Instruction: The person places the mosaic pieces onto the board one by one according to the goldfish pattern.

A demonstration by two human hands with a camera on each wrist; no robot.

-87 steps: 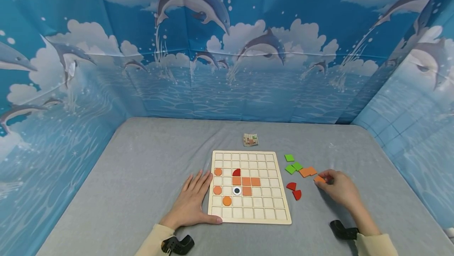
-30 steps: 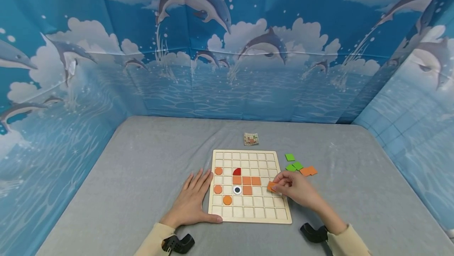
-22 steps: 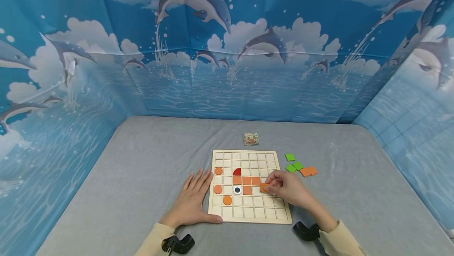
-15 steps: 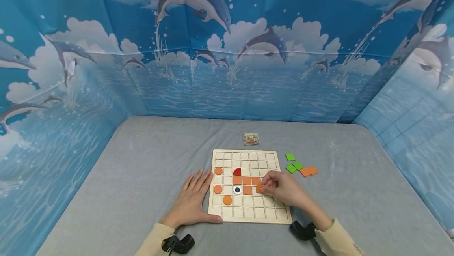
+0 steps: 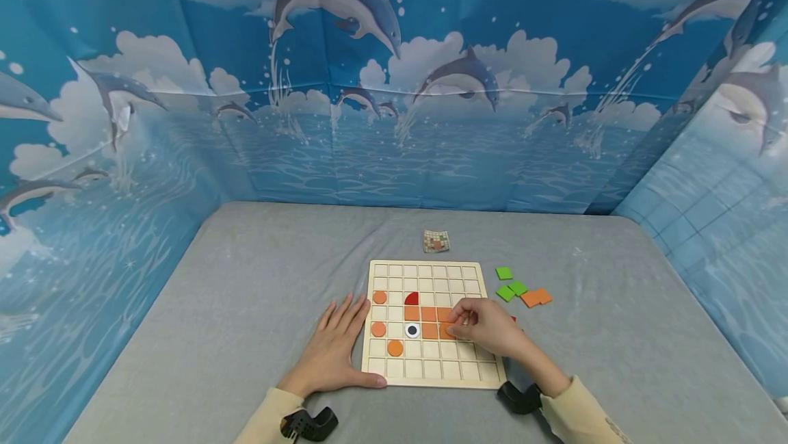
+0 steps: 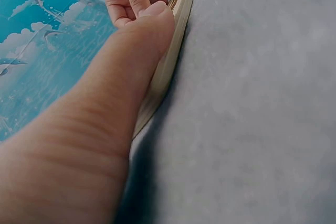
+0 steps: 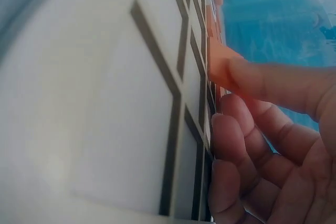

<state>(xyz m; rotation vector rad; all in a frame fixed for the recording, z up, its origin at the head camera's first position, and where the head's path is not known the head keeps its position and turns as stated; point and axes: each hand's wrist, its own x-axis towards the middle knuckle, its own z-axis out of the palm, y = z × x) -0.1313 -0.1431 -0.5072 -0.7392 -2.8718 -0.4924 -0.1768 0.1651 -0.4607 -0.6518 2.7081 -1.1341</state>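
A pale wooden grid board (image 5: 431,379) lies on the grey cloth. My left hand (image 5: 332,351) rests with fingers spread along its left edge, the thumb on the near left corner. My right hand (image 5: 492,326) pinches an orange square tile (image 7: 223,65) between thumb and fingers. In the head view that tile is at a grid cell just right of another orange square (image 5: 429,330). More orange squares (image 5: 427,313) form the row above. A black-and-white disc (image 5: 412,330), a red quarter-circle (image 5: 412,299) and several orange discs (image 5: 395,348) sit in other cells.
Green squares (image 5: 505,273) and two overlapping orange squares (image 5: 534,297) lie right of the board. A sliver of red (image 5: 514,319) shows behind my right hand. A small pattern card (image 5: 436,241) lies beyond the board. Dolphin-printed curtains (image 5: 394,157) surround the table.
My right hand picked up an orange square right of the board, carried it left over the grid, and lowered it beside the orange squares. My left hand has stayed put.
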